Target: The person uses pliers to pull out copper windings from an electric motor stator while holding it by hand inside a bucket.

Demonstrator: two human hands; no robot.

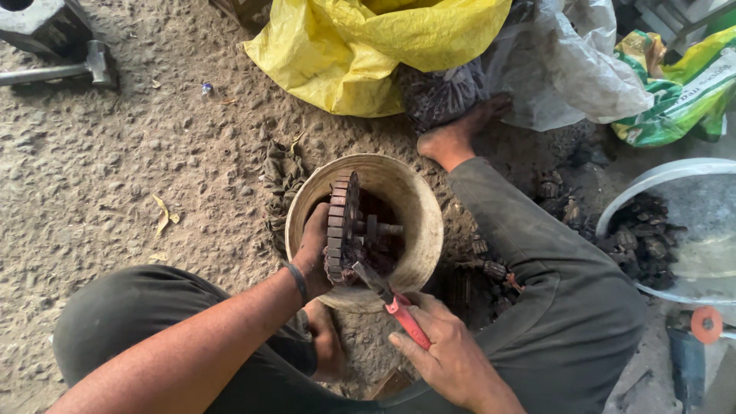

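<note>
A rusty toothed rotor core [343, 218] with a short shaft is held upright over the mouth of a worn cream bucket [418, 230], which stands on a rough, gritty concrete floor [115, 169] between the person's knees. The left hand [313, 253] is clenched around the lower rim of the core, a dark band being worn on its wrist. The right hand [441, 349] is closed around the red handles of one pair of pliers [391, 300], whose dark tip is pressed against the core's lower edge, at the near rim of the bucket. Dark wire scrap is seen inside the bucket, beneath the core.

One bare foot [460, 130] is planted just beyond the bucket's far rim. Behind it, one yellow sack [337, 54] and one pale translucent plastic sheet [567, 69] are slumped together, with a green printed bag [682, 92] further right. One white basin [675, 222] holding dark metal scrap is set at the right edge of the view, well apart from the bucket. One hammer [73, 69] is laid at the far left, beside a dark block. An orange disc [706, 324] is visible near the right corner.

The floor to the left of the bucket is marked only by a few dry leaves [163, 215]; the right side is crowded by the leg and loose scrap.
</note>
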